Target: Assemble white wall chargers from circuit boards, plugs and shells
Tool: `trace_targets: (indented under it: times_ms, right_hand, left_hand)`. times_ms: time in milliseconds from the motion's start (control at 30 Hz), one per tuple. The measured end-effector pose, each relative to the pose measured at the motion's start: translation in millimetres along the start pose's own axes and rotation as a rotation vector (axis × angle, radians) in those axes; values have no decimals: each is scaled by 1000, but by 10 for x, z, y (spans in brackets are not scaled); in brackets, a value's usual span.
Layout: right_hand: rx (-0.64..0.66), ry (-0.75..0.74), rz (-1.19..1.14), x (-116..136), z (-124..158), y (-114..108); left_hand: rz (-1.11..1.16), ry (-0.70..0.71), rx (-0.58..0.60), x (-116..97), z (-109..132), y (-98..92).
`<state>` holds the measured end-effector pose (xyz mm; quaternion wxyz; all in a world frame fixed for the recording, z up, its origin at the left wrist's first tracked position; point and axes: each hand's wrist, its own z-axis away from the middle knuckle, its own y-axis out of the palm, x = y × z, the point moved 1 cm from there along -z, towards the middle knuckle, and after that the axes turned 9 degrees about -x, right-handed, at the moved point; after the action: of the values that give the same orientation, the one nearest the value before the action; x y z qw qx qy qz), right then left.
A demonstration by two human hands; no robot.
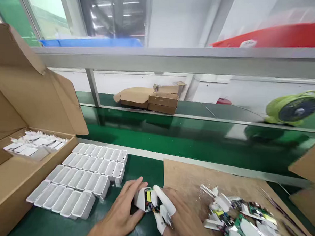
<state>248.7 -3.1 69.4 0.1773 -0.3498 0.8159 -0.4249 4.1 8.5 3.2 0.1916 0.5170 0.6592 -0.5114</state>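
Between my hands is a small white plastic housing [140, 199], with a circuit board [150, 198] carrying a yellow-wrapped part at its open end. My left hand [122, 213] is closed around the housing's left side, thumb below and fingers above. White covers sit on fingers of my right hand [182, 214], which is closed on the circuit board's right side. Whether the board is partly inside the housing or only against it, I cannot tell. Left of my hands, several open white housings [84, 203] stand in rows on the green bench.
An open cardboard box [42, 171] with white parts [35, 142] stands at left. A pile of circuit boards [240, 215] lies on a brown board [186, 172] at right. Behind runs a green conveyor belt [148, 137]; a green fan [292, 108] stands beyond it.
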Motion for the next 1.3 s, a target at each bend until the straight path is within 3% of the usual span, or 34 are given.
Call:
trace_targets:
  times_ms: [200,533,700,800,900,1133,1233,1300]
  right_hand:
    - [-26,0,-28,-2,49,39]
    - [5,48,-228,8,73,117]
    - [122,257,-466,-9,82,95]
    - [88,334,-547,-12,80,95]
    - [107,281,-537,14,63,158]
    - [120,173,-447,123,-15,240]
    - [108,164,-427,150,-24,247]
    - [95,156,-404,145,11,281]
  left_hand:
    - [-46,63,-56,-50,-52,-28]
    - [-12,84,-21,-76,-38,-21]
    - [193,11,19,-125,-39,-14]
    - [237,-16,42,-120,-42,-32]
    - [317,-84,27,-104,-33,-58]
    - [736,-314,-36,-163,-107,-151]
    - [805,-315,-119,-148,-175,-154]
    - [733,-280,-183,-114,-206,-146]
